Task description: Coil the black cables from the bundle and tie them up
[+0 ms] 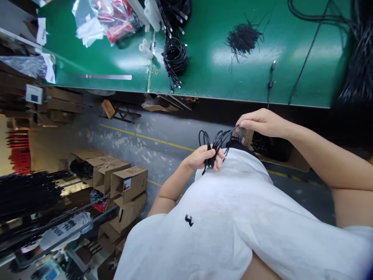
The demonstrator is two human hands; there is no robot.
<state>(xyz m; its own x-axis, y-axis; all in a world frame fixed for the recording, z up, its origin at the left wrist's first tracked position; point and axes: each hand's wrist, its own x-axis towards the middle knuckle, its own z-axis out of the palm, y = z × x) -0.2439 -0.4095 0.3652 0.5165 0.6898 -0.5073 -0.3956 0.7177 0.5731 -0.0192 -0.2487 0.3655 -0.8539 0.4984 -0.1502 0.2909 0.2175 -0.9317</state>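
Observation:
A black cable [220,139] hangs in loose loops in front of my white shirt. My left hand [205,156] is closed around the gathered coils. Up and to the right, my right hand [258,121] pinches a stretch of the same cable between thumb and fingers. A connector end [272,66] of a thin black cable lies over the table's front edge, just above my right hand. On the green table [204,83] sit a coiled bundle of black cables [175,56] and a pile of short black ties [243,38].
Plastic bags with red contents [116,19], white rolls [145,49] and a metal ruler [109,77] lie on the table's left part. More black cables [359,58] hang at the right. Cardboard boxes [128,182] stand on the floor at left, near a wooden stool [109,109].

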